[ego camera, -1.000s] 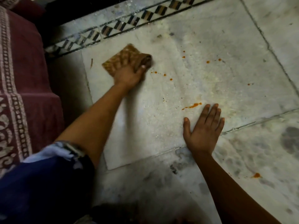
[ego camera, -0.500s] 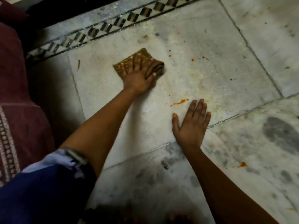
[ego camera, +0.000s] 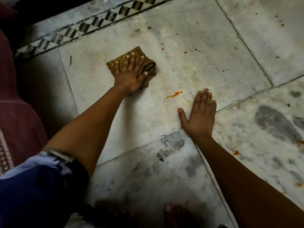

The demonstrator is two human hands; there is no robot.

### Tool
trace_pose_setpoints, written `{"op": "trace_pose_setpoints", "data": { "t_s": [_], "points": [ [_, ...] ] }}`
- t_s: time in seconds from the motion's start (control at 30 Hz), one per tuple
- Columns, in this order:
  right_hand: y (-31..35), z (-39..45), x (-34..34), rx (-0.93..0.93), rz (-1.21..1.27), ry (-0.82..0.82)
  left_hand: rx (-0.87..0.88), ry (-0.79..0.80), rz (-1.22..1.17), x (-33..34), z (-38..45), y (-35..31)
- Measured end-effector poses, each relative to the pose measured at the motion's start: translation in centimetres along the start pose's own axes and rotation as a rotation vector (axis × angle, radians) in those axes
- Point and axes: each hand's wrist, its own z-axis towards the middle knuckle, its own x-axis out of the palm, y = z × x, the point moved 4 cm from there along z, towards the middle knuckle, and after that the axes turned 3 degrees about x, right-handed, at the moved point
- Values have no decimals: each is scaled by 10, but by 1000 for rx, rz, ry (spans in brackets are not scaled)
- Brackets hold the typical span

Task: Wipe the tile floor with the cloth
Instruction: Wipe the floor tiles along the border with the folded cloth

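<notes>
At the far left we see a maroon rug [ego camera: 14, 116], then our left hand [ego camera: 130, 74] pressing spread fingers flat on the folded brown cloth [ego camera: 133, 62] on the tile floor [ego camera: 205, 68], an orange smear [ego camera: 175, 94], and our right hand [ego camera: 199, 115] flat, fingers together

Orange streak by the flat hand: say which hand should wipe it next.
Left. The left hand already presses the cloth; the right hand lies flat on the floor beside the orange streak, without a cloth.
</notes>
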Motion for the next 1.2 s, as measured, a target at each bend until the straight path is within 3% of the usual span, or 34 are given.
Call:
{"op": "trace_pose_setpoints", "data": {
  "t_s": [0.2,0.33,0.43,0.53,0.67,0.77,0.9,1.0,1.1,1.2],
  "points": [
    [-1,0,-1,-12,14,-2,287,12,81,33,-32,-75],
    [-1,0,-1,-14,21,-1,525,25,208,39,-61,-52],
    [-2,0,0,-11,33,-10,402,14,219,27,-42,-39],
    [-1,-1,-1,-18,40,8,245,75,166,22,-12,-69],
    [-4,-3,-2,36,48,4,422,108,244,30,-27,-112],
    [-10,-10,0,45,45,9,527,131,314,32,-56,-85],
    [-15,-16,-1,10,29,13,299,108,268,15,-31,-53],
    [-13,-16,-2,10,28,28,174,147,134,15,-4,-86],
    [-13,-16,-3,12,43,29,321,131,208,33,-22,-122],
    [-13,-16,-3,13,41,24,531,112,284,42,-58,-99]
  ]
}}
